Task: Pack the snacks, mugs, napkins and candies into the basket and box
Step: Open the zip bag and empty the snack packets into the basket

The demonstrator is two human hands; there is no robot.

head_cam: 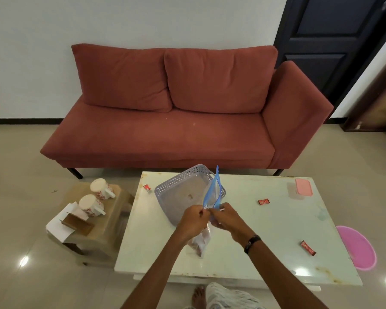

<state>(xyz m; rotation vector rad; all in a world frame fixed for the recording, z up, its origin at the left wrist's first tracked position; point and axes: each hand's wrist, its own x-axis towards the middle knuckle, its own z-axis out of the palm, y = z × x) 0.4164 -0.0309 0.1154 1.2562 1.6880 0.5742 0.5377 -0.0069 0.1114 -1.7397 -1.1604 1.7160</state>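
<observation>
Both hands hold a clear zip bag with a blue seal strip (214, 192) above the white table. My left hand (193, 220) pinches the strip's near end, and my right hand (226, 217) grips right beside it. The bag's lower part with snacks (200, 241) hangs under my hands. A grey perforated basket (165, 191) stands just behind, with nothing inside. Three red candies lie on the table: far left (146, 187), right of centre (263, 201) and near right (308, 247). A clear box with a pink lid (303, 186) sits far right. Two white mugs (101, 188) (90, 205) lie on a side stool.
The low stool (112, 221) left of the table also carries white napkins (58, 227) and a brown holder (77, 223). A red sofa (176, 121) stands behind the table. A pink mat (357, 248) lies on the floor at the right. My foot (198, 297) is under the table's near edge.
</observation>
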